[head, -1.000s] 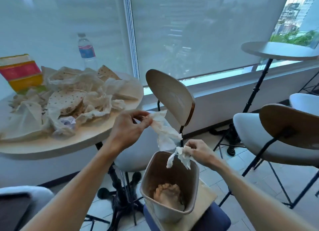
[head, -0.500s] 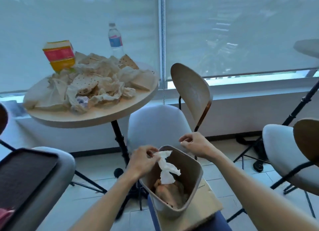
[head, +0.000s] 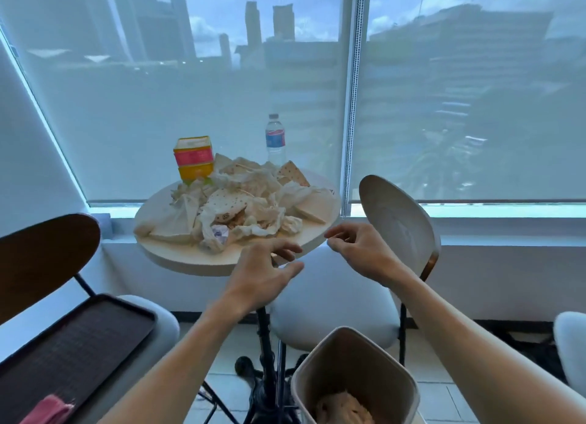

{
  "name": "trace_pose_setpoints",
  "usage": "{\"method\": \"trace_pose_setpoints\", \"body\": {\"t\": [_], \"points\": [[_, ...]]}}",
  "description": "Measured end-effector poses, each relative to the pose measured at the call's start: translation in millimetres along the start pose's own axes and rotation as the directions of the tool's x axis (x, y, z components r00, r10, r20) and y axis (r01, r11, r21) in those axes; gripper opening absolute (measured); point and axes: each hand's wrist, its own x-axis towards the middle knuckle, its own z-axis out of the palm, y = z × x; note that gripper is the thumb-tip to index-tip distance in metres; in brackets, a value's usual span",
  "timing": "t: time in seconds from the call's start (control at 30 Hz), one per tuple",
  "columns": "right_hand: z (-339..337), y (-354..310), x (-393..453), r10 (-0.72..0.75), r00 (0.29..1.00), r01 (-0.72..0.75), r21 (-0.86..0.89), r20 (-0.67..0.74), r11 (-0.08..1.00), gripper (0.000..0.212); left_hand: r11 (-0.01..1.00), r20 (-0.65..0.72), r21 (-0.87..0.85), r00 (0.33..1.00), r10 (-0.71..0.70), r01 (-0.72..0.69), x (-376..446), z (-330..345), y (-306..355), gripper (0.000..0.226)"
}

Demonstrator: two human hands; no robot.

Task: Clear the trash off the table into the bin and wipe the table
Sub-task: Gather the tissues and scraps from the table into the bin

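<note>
Left hand (head: 263, 274): raised in front of near rim of round bench (head: 177, 258), fingers spread and loosely bent, holding nothing; half a second ago pinching a crumpled white tissue over the bin, that tissue now gone from the fingers

Right hand (head: 358, 249): lifted beside right edge of bench, fingers loosely curled, thumb and forefinger close together, nothing held; earlier lower, at far rim of bin

Bin (head: 355, 379): beige, open-topped, at bottom centre below both forearms, well apart from both hands; brownish crumpled mass visible inside; earlier directly beneath the hands, now lower in view as the camera has tilted up

Trash pile (head: 241, 205): crumpled white papers, dotted wrappers and folded napkins heaped across middle of bench, untouched, arrangement unchanged from earlier frames

Carton (head: 193, 157): red and yellow, upright at back left of bench, touching the pile

Water bottle (head: 275, 140): clear, blue label, upright at back of bench behind the pile

Chair with pale backrest (head: 396, 227): just right of bench, white seat beneath the right hand

Chair with dark backrest (head: 44, 258): at left, carrying dark tray (head: 73, 344); pink cloth (head: 47, 412) on tray's near corner

Window blind (head: 190, 106): behind bench, city towers showing above; more skyline in view than before
</note>
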Motion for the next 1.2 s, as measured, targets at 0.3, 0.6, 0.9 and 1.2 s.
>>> {"method": "trace_pose_setpoints", "body": {"t": [0.3, 0.6, 0.9, 1.2], "points": [[53.1, -58.4, 48.6, -0.18, 0.981, 0.169, -0.135, -0.068, 0.976, 0.02, 0.999, -0.149, 0.033, 0.989, -0.009, 0.014, 36.4, -76.1, -16.8, 0.013], [99.4, -87.6, 79.3, -0.179, 0.982, 0.174, -0.664, 0.061, 0.727, 0.058, 0.989, -0.2, 0.15, 0.98, 0.01, 0.02, 66.8, -121.3, -50.2, 0.023], [111.1, -98.6, 94.2, -0.194, 0.974, 0.096, -0.558, -0.119, 0.825, 0.022, 0.906, -0.079, 0.416, 0.989, 0.125, -0.081, 100.8, -110.9, -70.9, 0.045], [85.1, -113.4, 88.0, -0.172, 0.913, 0.087, -0.236, -0.369, 0.968, 0.01, 0.719, -0.072, 0.684, 0.97, 0.231, -0.12, 122.5, -82.0, -82.1, 0.046]]}}
